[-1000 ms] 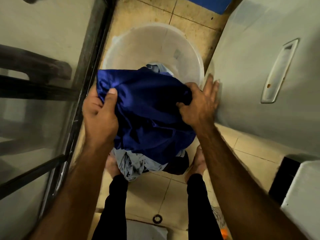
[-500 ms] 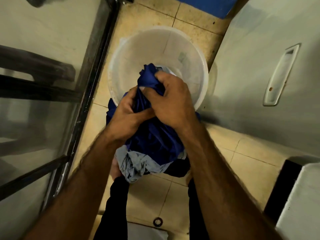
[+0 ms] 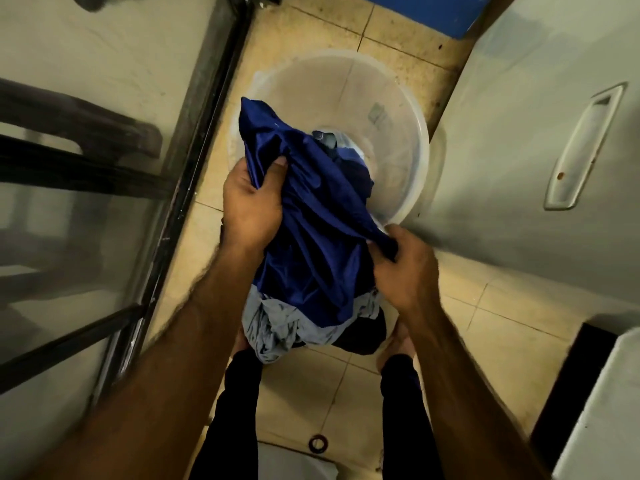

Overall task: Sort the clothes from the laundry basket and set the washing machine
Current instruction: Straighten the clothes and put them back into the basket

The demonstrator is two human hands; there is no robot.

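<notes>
Tiled floor [image 3: 502,341] carries the clear laundry basket [image 3: 425,150], above whose near rim the blue garment [image 3: 318,230] hangs bunched, left hand [image 3: 251,206] gripping its upper edge and right hand [image 3: 405,261] pinching a lower corner; spreading both grips apart should open it flat for sorting.

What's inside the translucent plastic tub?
A scrap of grey-blue cloth shows at the bottom of the tub. The dark blue garment, gripped by the left hand and right hand, covers the near half, hiding the rest.
</notes>
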